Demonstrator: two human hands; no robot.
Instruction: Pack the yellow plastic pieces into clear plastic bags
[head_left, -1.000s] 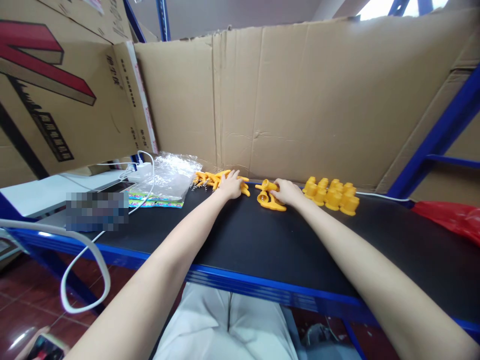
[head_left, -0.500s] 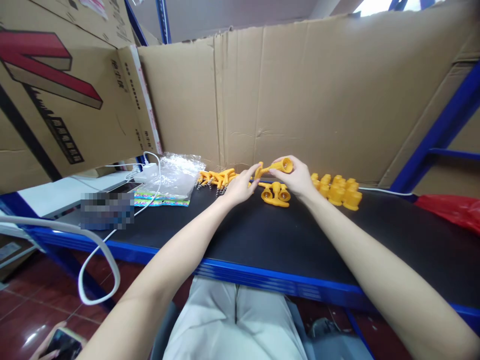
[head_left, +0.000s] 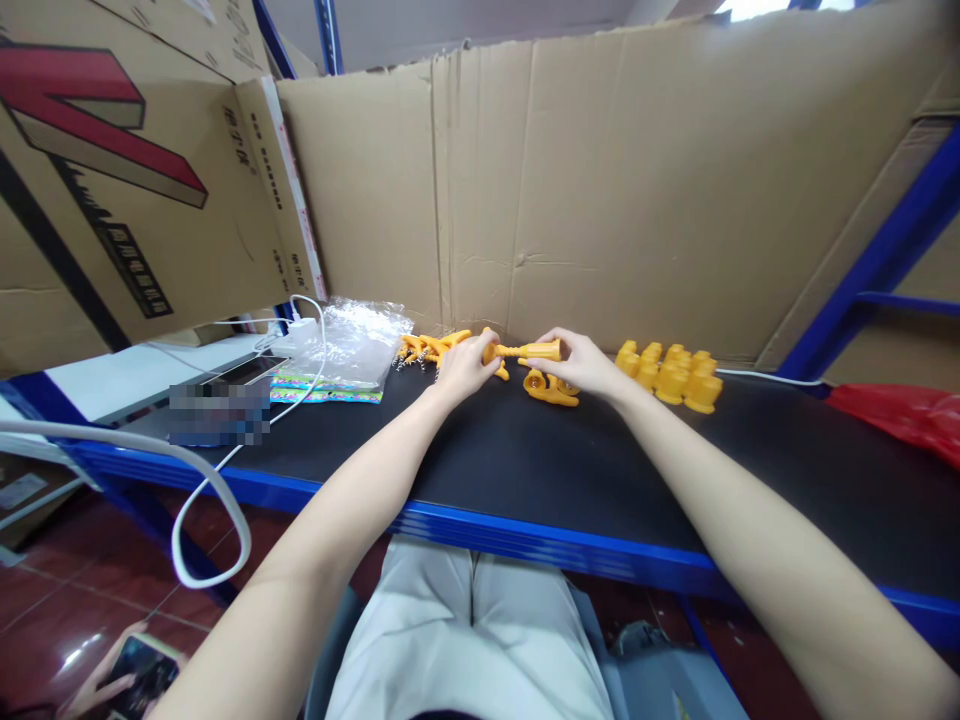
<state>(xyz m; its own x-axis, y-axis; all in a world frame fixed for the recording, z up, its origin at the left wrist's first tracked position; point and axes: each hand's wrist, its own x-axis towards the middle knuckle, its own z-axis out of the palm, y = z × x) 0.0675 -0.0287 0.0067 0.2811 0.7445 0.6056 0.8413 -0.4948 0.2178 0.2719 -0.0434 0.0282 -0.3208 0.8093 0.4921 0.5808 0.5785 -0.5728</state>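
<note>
My left hand (head_left: pixel 466 370) closes around one end of a yellow plastic part with a narrow ridged neck. At the other end of that neck, my right hand (head_left: pixel 583 366) grips a yellow plastic cup (head_left: pixel 544 350), now lying sideways. Just below the hands, a yellow piece with cup ends (head_left: pixel 551 392) rests on the black tabletop, partly covered by my right hand. Left of my left hand is a pile of yellow branched parts (head_left: pixel 424 348) with metal springs. To the right of my right hand stand several yellow cups (head_left: pixel 671 375) in rows.
Clear plastic bags (head_left: pixel 352 350) lie at the back left, with a white cable (head_left: pixel 225 500) looping over the front edge. A cardboard panel (head_left: pixel 600 180) stands behind the table. A red bag (head_left: pixel 900 415) sits at right. Bottom left, another person's hand holds a phone (head_left: pixel 142 675).
The cup in my right hand has turned from its opening facing me to lying sideways, and it has lowered slightly. My left hand has shifted a little and wraps the part more closely.
</note>
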